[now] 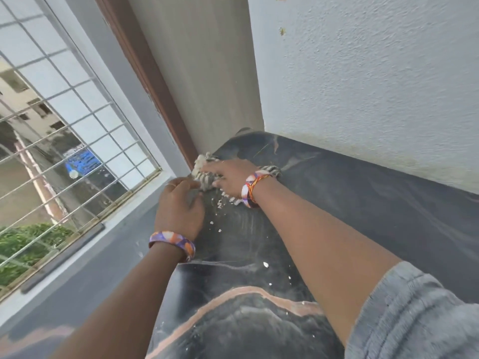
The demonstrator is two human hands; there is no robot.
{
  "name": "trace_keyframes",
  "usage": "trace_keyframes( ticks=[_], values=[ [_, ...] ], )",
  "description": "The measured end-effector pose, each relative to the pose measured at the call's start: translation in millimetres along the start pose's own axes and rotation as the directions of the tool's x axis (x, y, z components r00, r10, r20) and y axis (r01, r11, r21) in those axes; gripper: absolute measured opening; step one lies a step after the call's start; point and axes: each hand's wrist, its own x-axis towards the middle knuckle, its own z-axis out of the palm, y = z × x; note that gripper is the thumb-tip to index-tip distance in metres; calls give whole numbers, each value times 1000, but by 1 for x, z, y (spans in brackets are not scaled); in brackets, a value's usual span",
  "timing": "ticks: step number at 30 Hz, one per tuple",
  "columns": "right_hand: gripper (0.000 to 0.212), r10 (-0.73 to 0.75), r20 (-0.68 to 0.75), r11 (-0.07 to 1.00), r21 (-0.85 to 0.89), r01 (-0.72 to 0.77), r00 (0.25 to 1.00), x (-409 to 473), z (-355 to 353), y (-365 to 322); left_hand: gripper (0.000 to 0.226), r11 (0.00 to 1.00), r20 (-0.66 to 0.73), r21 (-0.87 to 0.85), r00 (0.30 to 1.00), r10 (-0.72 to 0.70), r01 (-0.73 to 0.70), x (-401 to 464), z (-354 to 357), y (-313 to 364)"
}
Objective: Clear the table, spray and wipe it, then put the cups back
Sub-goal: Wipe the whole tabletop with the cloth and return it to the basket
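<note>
A dark marbled table top (363,203) runs along the white wall. At its far left corner lies a crumpled striped cloth (207,174). My right hand (228,174) presses down on the cloth, fingers spread over it. My left hand (178,206) sits at the table's left edge just beside the cloth, fingers loosely bent and touching the cloth's near side. White crumbs (220,203) are scattered on the surface below the cloth. No cups or spray bottle are in view.
A barred window (64,125) and its grey sill (77,255) lie to the left. A brown door frame (155,86) and beige panel stand behind the corner. The white textured wall (375,86) borders the table's far side.
</note>
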Motion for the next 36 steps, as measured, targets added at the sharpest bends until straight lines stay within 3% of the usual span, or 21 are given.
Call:
trace_keyframes(
  ticks=[4, 7, 10, 13, 16, 18, 20, 24, 28, 30, 32, 33, 35, 36],
  values=[
    [48, -85, 43, 991, 108, 80, 995, -30, 17, -32, 25, 991, -27, 10, 991, -133, 134, -27, -24, -14],
    [43, -96, 58, 952, 297, 75, 994, -62, 18, -52, 27, 987, -31, 15, 987, -160, 161, -45, -40, -14],
    [40, 44, -51, 848, 530, -10, 998, -95, 1, -50, 28, 990, -30, 17, 990, -138, 139, -58, -48, -9],
    [42, 233, -277, 836, 546, -46, 932, -141, -38, -29, 29, 993, 19, 2, 992, -122, 121, -71, -51, -1],
    [41, 460, -395, 864, 404, -299, 795, -201, -63, 11, 31, 997, 88, 3, 993, -80, 80, -83, -50, 3],
    [40, 617, -341, 787, 270, -555, 709, -242, -57, 39, 31, 1000, 133, 8, 991, -30, 30, -92, -49, 5],
    [42, 697, -301, 713, 193, -674, 651, -266, -41, 45, 30, 1000, 156, 15, 988, 0, -3, -102, -48, 4],
    [45, 657, -353, 748, 193, -635, 666, -250, -12, 16, 30, 1000, 136, 19, 991, 8, -10, -114, -54, -2],
    [44, 482, -253, 874, 201, -442, 839, -219, 48, -72, 29, 999, 118, 40, 993, -25, 21, -117, -69, -17],
    [47, 348, -188, 904, 325, -277, 918, -218, 69, -123, 28, 999, 103, 44, 994, -36, 31, -118, -80, -22],
    [45, 261, -113, 821, 549, -159, 959, -222, 74, -153, 27, 997, 87, 45, 994, -61, 57, -118, -94, -23],
    [42, 246, -71, 729, 671, -137, 967, -226, 70, -157, 25, 997, 79, 47, 995, -66, 63, -116, -99, -23],
    [38, 312, -58, 507, 855, -114, 948, -235, 51, -148, 25, 997, 59, 65, 997, -39, 36, -113, -107, -22],
    [38, 402, -110, 470, 877, -101, 909, -238, 39, -132, 25, 997, 63, 82, 998, -23, 18, -114, -108, -21]
  ],
)
